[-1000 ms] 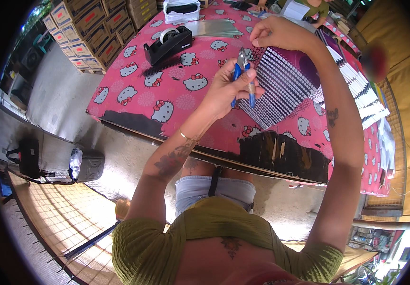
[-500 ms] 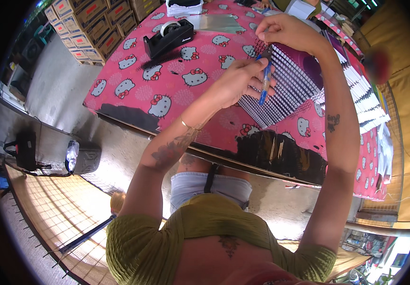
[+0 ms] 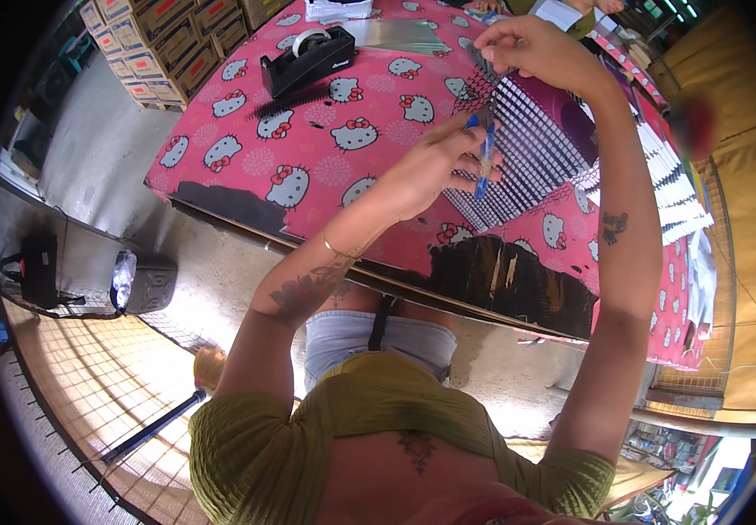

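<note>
My left hand [image 3: 448, 166] is closed around a pair of pliers [image 3: 482, 166] with blue handles and dark jaws pointing away from me. The jaws are at the left edge of a purple-covered stack [image 3: 535, 144] whose near face shows rows of white crossed by black coils. Beyond the pliers, my right hand [image 3: 540, 54] has its thumb and fingers pinched together at the far end of the stack. Dark coil wire [image 3: 474, 80] shows just below those fingertips; exactly what they grip is too small to tell.
A black tape dispenser [image 3: 310, 61] stands on the pink patterned tablecloth [image 3: 220, 122], with a loose black coil [image 3: 295, 101] beside it. Clear sheets [image 3: 400, 35] lie farther back. Fanned white booklets [image 3: 667, 184] lie at the right. Stacked cartons [image 3: 164, 48] stand beyond the table.
My left hand has shifted slightly, and the pliers' handles look more spread. My right hand stays at the stack's far end with fingers pinched. The whole view has shifted slightly.
</note>
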